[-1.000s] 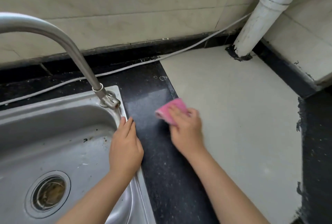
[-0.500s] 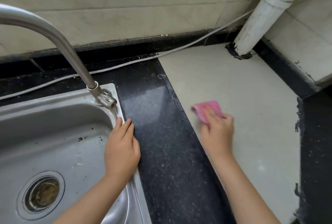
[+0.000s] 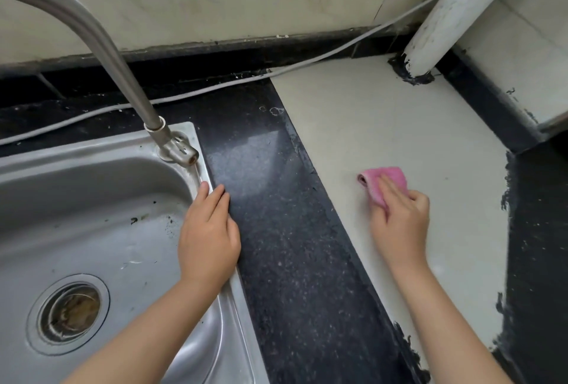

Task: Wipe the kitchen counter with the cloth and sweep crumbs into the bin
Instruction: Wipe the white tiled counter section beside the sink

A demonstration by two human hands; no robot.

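A folded pink cloth (image 3: 381,179) lies on the cream part of the counter (image 3: 368,125). My right hand (image 3: 399,220) presses down on the cloth, fingers bent over its near half, so only the far end shows. My left hand (image 3: 209,230) rests flat with straight fingers on the right rim of the steel sink (image 3: 92,199), at the edge of the black speckled counter strip (image 3: 292,245). No bin is in view.
A curved steel tap (image 3: 92,33) rises from the sink's back right corner. A white cable (image 3: 215,88) runs along the back of the counter below the tiled wall. A white pipe (image 3: 445,14) stands in the far right corner. Black counter (image 3: 541,245) continues on the right.
My right hand has slid the pink cloth to the right, from the black strip onto the cream surface. My left hand has stayed on the sink rim.
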